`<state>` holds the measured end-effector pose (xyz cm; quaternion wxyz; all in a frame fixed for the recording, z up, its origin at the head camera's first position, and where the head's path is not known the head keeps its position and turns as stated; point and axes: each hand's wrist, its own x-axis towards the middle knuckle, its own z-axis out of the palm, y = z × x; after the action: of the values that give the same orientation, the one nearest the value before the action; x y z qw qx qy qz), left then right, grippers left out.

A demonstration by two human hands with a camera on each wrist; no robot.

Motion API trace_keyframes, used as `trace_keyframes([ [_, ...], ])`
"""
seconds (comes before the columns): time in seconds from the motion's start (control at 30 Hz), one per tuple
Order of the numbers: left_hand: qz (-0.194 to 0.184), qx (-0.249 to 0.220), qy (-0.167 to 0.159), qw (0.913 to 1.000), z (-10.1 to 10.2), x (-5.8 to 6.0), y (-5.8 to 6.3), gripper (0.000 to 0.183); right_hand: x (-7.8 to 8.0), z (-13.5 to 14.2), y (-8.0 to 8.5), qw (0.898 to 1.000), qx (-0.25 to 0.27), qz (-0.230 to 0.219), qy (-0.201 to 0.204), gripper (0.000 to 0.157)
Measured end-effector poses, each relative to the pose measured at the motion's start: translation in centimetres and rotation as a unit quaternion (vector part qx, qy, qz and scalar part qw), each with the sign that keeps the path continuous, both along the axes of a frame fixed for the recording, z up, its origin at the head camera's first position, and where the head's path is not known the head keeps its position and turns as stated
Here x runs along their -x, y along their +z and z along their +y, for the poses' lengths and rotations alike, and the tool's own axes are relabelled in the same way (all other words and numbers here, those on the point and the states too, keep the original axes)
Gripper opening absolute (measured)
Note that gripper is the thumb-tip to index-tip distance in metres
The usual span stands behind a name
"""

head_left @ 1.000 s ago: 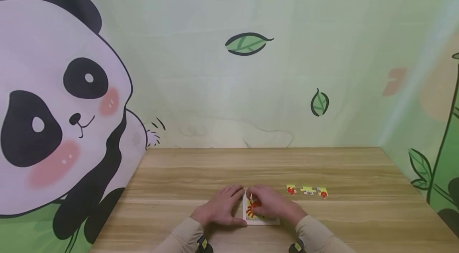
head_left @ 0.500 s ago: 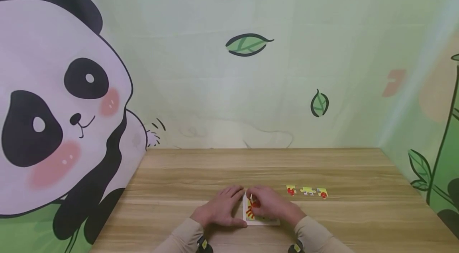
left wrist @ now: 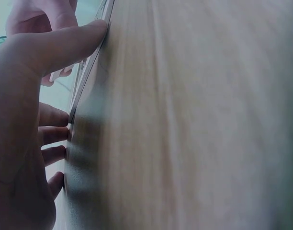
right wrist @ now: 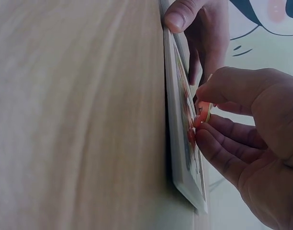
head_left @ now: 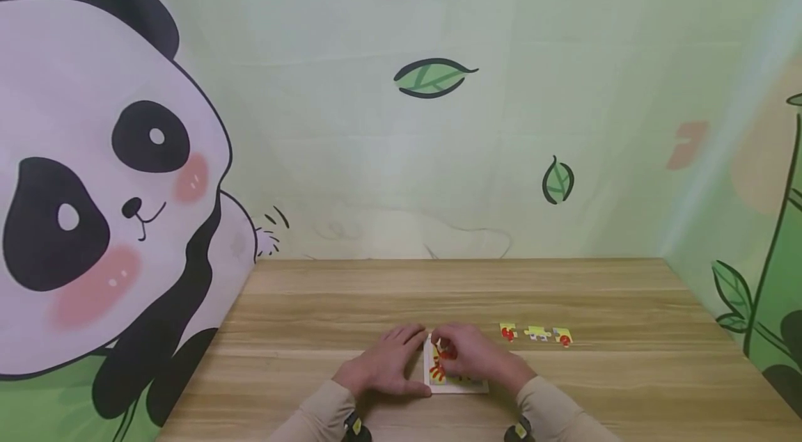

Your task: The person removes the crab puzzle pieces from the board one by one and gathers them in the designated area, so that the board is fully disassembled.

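A small puzzle board [head_left: 456, 390] with a white frame lies flat on the wooden table, showing a red and yellow picture. My left hand [head_left: 390, 362] rests along its left side, thumb at the near left corner and the other fingertips down at the far left. In the right wrist view, that thumb [right wrist: 176, 20] presses the board's edge. My right hand [head_left: 476, 358] is over the board and pinches a red and yellow puzzle piece [right wrist: 204, 112] between thumb and fingers, close above the picture. From the head, the right hand hides much of the board and the piece.
Three loose puzzle pieces lie in a row behind and right of the board: a left one [head_left: 508, 332], a middle one [head_left: 537, 333] and a right one [head_left: 563, 336]. A printed panda backdrop [head_left: 351, 150] stands behind the table [head_left: 301, 303].
Both hands stay in nearly the same place. The right hand's fingers shift only very slightly over the board; the three loose pieces stay put.
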<state>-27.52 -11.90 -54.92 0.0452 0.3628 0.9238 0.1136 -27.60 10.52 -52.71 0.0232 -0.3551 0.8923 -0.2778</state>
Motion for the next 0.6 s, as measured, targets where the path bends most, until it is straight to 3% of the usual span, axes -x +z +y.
trace_keyframes([
  [0.4,0.01,0.006,-0.004,0.9999,-0.1,0.1,0.0,0.101,-0.1,0.5,0.9,1.0,-0.016,-0.012,-0.012,0.033],
  [0.6,0.01,0.011,-0.003,0.9999,0.0,0.2,-0.2,0.102,0.0,1.1,1.0,1.0,-0.023,0.012,-0.011,0.031],
])
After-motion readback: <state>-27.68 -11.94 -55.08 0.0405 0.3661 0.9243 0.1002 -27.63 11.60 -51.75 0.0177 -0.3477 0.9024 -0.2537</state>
